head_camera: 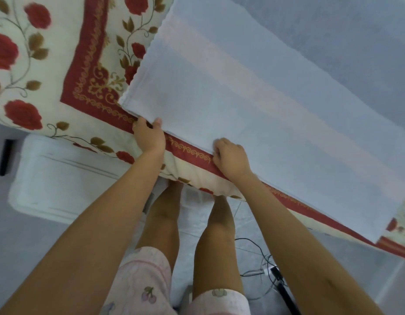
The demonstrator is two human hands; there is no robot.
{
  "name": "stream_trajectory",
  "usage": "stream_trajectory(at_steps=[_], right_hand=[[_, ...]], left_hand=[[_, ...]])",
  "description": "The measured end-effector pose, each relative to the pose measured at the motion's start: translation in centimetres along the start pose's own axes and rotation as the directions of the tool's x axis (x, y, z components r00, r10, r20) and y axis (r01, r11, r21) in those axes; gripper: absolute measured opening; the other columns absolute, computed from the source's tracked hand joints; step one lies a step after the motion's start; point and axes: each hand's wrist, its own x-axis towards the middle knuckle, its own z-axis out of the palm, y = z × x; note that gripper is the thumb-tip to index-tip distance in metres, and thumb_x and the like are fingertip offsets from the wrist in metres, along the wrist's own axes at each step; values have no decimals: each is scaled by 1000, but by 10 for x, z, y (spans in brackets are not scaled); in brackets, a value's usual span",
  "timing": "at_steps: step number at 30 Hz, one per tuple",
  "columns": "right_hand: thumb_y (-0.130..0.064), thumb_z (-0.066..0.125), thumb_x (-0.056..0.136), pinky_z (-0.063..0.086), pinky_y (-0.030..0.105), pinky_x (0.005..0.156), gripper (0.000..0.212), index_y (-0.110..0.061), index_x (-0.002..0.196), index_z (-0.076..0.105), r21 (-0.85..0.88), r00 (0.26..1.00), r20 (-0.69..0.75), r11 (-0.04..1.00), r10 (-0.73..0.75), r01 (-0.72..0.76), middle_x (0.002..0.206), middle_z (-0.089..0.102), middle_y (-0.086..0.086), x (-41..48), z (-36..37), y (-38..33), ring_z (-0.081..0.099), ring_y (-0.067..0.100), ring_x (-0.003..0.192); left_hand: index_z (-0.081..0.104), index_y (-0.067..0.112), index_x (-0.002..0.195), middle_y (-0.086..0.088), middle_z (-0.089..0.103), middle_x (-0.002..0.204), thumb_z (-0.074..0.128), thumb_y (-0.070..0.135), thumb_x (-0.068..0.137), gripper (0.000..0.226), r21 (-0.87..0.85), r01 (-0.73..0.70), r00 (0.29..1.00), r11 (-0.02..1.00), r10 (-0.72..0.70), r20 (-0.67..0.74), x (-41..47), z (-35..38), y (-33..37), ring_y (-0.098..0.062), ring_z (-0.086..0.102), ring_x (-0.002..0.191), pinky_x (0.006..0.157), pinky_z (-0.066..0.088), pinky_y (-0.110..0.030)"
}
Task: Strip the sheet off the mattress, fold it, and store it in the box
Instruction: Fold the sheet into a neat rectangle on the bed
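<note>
Seen from above, a white box (60,178) sits on the floor (6,223) at the person's left, against the bed's side, while their 2 hands, left hand (149,135) and right hand (231,158), each grip the near edge of a pale sheet (253,110) lying flat on the rose-patterned mattress (49,64).

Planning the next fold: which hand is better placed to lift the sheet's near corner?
Left hand: it pinches the sheet beside that corner; the right hand grips farther along the edge.
</note>
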Motion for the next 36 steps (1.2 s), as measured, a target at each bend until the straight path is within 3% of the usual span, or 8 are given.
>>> stream_trajectory(at_steps=[5, 9, 11, 14, 16, 19, 28, 36], right_hand=[[-13, 43, 92, 33, 33, 79, 15, -10, 99, 56, 7, 995, -90, 999, 37, -36, 101, 58, 7, -9, 13, -1, 56, 26, 92], [-12, 52, 87, 31, 32, 77, 19, -15, 105, 57, 81, 979, -161, 988, -121, 135, 106, 56, 3, -23, 18, 19, 53, 24, 95], [-11, 58, 84, 37, 35, 78, 30, -14, 114, 58, 81, 956, -272, 987, -113, 140, 114, 56, 5, -39, 21, 45, 52, 25, 98], [-11, 61, 85, 40, 37, 76, 28, -13, 113, 59, 80, 940, -342, 996, 4, 25, 112, 56, 9, -70, 27, 91, 54, 29, 96], [-10, 60, 85, 41, 38, 76, 28, -11, 113, 59, 83, 940, -336, 996, 55, -29, 112, 56, 11, -97, 32, 122, 54, 32, 95], [-10, 54, 86, 43, 38, 72, 28, -9, 113, 60, 56, 940, -340, 998, 37, -19, 109, 57, 14, -118, 32, 152, 56, 34, 90], [-11, 64, 78, 37, 31, 63, 30, -9, 107, 61, 25, 930, -368, 999, 30, -22, 100, 59, 11, -120, 35, 160, 57, 30, 80], [-40, 70, 79, 40, 33, 57, 39, -7, 97, 61, -34, 933, -354, 996, 65, -82, 88, 59, 12, -87, 31, 114, 56, 29, 71]], left_hand=[[53, 7, 122, -9, 47, 127, 54, 23, 94, 32, 28, 1, 999, 1000, 1, -53, -1, 6, 4, -21, 51, 112, 91, 38, -24], [36, 13, 128, -9, 30, 140, 62, 32, 87, 53, 239, 184, 949, 953, -109, -297, -21, 20, 17, -27, 37, 126, 105, 31, -39], [36, 13, 128, -12, 27, 142, 66, 30, 82, 57, 374, -132, 938, 918, 237, -252, -50, 35, 11, -29, 30, 131, 109, 23, -41], [50, 18, 121, -9, 39, 137, 62, 16, 82, 42, 476, -745, 625, 467, 738, 254, -88, 54, -13, -27, 34, 130, 109, 17, -40], [62, 16, 109, -8, 54, 129, 63, 5, 79, 32, 362, -916, 355, 175, 774, 524, -100, 67, -22, -28, 48, 121, 104, 25, -39], [68, 9, 99, -12, 64, 114, 68, -3, 72, 29, 260, -965, 168, -36, 675, 719, -103, 74, -25, -33, 61, 103, 92, 44, -43], [63, 2, 94, -20, 63, 98, 64, -10, 66, 30, 235, -924, 27, -302, 560, 828, -99, 81, -6, -36, 62, 81, 64, 48, -40], [58, 3, 79, -17, 57, 76, 73, -6, 55, 30, 239, -905, 58, -351, 456, 888, -109, 90, 1, -32, 57, 62, 45, 30, -26]])
